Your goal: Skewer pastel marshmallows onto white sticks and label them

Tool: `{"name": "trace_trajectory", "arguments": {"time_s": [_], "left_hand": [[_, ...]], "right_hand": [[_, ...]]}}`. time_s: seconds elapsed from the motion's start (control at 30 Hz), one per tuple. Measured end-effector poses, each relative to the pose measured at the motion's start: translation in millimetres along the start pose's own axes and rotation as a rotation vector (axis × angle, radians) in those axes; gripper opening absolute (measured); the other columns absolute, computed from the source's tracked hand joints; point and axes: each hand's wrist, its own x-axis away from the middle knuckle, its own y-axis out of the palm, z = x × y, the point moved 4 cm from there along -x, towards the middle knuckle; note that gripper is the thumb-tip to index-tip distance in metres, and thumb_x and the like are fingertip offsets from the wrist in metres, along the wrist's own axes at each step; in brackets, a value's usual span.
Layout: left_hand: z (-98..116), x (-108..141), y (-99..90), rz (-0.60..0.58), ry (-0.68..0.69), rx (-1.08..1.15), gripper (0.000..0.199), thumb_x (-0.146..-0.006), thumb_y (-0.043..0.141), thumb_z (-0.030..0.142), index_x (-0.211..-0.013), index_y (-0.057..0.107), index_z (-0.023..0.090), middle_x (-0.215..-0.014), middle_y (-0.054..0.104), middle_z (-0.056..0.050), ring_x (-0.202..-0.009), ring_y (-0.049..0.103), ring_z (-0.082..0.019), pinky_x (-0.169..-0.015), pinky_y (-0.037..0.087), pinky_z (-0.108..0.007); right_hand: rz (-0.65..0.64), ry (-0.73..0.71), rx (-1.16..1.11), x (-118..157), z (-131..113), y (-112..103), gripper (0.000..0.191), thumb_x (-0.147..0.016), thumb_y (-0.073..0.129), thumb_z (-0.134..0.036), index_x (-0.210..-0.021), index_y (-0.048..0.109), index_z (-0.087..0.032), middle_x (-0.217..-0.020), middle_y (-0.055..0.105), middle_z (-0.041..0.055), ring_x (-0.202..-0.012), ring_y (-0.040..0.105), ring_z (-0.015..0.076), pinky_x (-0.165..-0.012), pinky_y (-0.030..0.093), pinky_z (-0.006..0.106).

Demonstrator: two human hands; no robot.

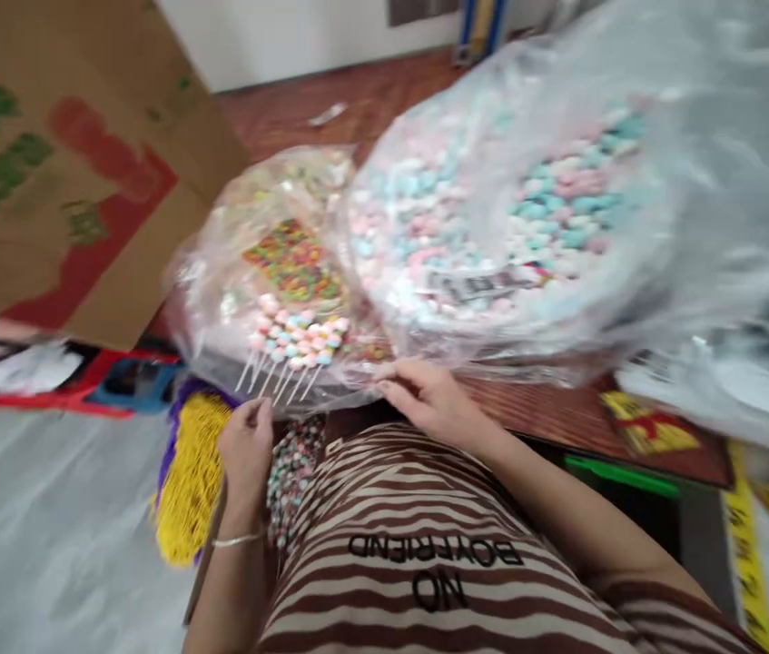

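A clear plastic bag (211, 313) lies on the table in front of me. On or inside it, a cluster of pastel marshmallow-like balls (299, 334) on thin white sticks points toward me. Just behind these is a patch of small multicoloured candies (299, 263). My left hand (246, 450) is closed at the bag's near edge, close to the stick ends, fingertips pinched on the plastic. Farther right, my right hand (425, 400) pinches the same near edge between thumb and fingers. I cannot tell whether the bag is open.
A large bag of pastel candies (561, 209) fills the right side of the reddish wooden table (527, 400). At the left stands a printed cardboard box (172, 109). A yellow and purple fringed bundle (197, 472) hangs beside my left wrist. A yellow packet (649, 425) lies near the table's right edge.
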Motion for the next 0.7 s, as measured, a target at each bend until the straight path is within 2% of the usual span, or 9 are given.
{"name": "trace_trajectory", "arguments": {"time_s": [0.07, 0.13, 0.2, 0.3, 0.37, 0.4, 0.5, 0.6, 0.7], "left_hand": [[39.3, -5.7, 15.9, 0.015, 0.232, 0.079, 0.024, -0.091, 0.062, 0.036, -0.105, 0.072, 0.020, -0.094, 0.075, -0.005, -0.084, 0.071, -0.020, -0.080, 0.055, -0.032], [92.3, -0.4, 34.5, -0.070, 0.510, 0.199, 0.021, -0.092, 0.064, 0.030, -0.108, 0.072, 0.020, -0.097, 0.076, -0.005, -0.087, 0.071, -0.019, -0.083, 0.055, -0.031], [146.8, 16.9, 58.0, -0.303, 0.793, 0.324, 0.015, -0.092, 0.065, 0.024, -0.104, 0.072, 0.020, -0.094, 0.076, -0.004, -0.086, 0.071, -0.017, -0.082, 0.056, -0.030], [205.1, 54.9, 105.7, -0.820, 1.051, 0.404, 0.021, -0.097, 0.057, 0.020, -0.110, 0.072, 0.022, -0.100, 0.078, -0.005, -0.089, 0.072, -0.016, -0.082, 0.056, -0.028], [224.4, 79.1, 141.6, -1.143, 1.108, 0.369, 0.027, -0.098, 0.055, 0.022, -0.120, 0.071, 0.023, -0.111, 0.077, -0.007, -0.101, 0.072, -0.019, -0.091, 0.056, -0.032], [230.5, 87.0, 157.7, -1.222, 1.100, 0.361, 0.029, -0.097, 0.056, 0.023, -0.122, 0.070, 0.023, -0.113, 0.077, -0.008, -0.103, 0.072, -0.020, -0.093, 0.056, -0.034], [243.9, 91.9, 192.3, -1.224, 0.954, 0.386, 0.037, -0.095, 0.058, 0.025, -0.130, 0.068, 0.023, -0.127, 0.073, -0.011, -0.114, 0.069, -0.025, -0.104, 0.051, -0.041], [255.6, 84.2, 196.4, -1.209, 0.831, 0.422, 0.035, -0.092, 0.062, 0.027, -0.125, 0.071, 0.023, -0.123, 0.075, -0.011, -0.110, 0.070, -0.027, -0.102, 0.050, -0.040], [264.9, 78.9, 176.8, -1.333, 0.813, 0.424, 0.029, -0.094, 0.058, 0.027, -0.118, 0.075, 0.024, -0.115, 0.077, -0.007, -0.103, 0.071, -0.024, -0.096, 0.052, -0.036]], "right_hand": [[0.014, 0.031, -0.001, 12.9, -0.1, -10.0, 0.018, -0.096, 0.054, -0.023, -0.097, 0.071, -0.018, -0.088, 0.072, 0.0033, -0.079, 0.063, 0.0152, -0.074, 0.047, 0.027], [0.048, 0.080, 0.020, 32.7, 1.6, -24.1, 0.017, -0.097, 0.054, -0.023, -0.094, 0.070, -0.018, -0.086, 0.071, 0.0024, -0.078, 0.063, 0.0143, -0.074, 0.045, 0.026], [0.114, 0.147, 0.071, 58.3, 7.1, -41.0, 0.018, -0.098, 0.053, -0.023, -0.091, 0.069, -0.018, -0.086, 0.070, 0.0021, -0.078, 0.063, 0.0142, -0.074, 0.044, 0.025], [0.260, 0.319, 0.230, 101.1, 26.4, -68.2, 0.022, -0.100, 0.049, -0.025, -0.087, 0.066, -0.020, -0.085, 0.070, 0.0026, -0.080, 0.064, 0.0157, -0.075, 0.043, 0.026], [0.352, 0.471, 0.399, 127.0, 43.7, -84.0, 0.024, -0.100, 0.047, -0.025, -0.085, 0.065, -0.020, -0.086, 0.070, 0.0044, -0.082, 0.064, 0.0179, -0.075, 0.043, 0.028], [0.385, 0.547, 0.483, 137.6, 51.8, -90.3, 0.024, -0.100, 0.047, -0.025, -0.085, 0.065, -0.020, -0.087, 0.070, 0.0054, -0.083, 0.064, 0.0190, -0.075, 0.043, 0.029], [0.429, 0.676, 0.633, 154.8, 66.4, -100.3, 0.024, -0.100, 0.045, -0.026, -0.086, 0.064, -0.019, -0.089, 0.070, 0.0073, -0.082, 0.064, 0.0209, -0.073, 0.042, 0.031], [0.444, 0.548, 0.566, 147.8, 58.9, -99.7, 0.024, -0.100, 0.046, -0.027, -0.085, 0.064, -0.021, -0.086, 0.069, 0.0048, -0.079, 0.064, 0.0197, -0.071, 0.044, 0.031], [0.524, 0.294, 0.430, 126.3, 34.8, -101.1, 0.023, -0.102, 0.046, -0.027, -0.086, 0.063, -0.023, -0.082, 0.069, 0.0029, -0.077, 0.064, 0.0178, -0.071, 0.046, 0.029]]}}
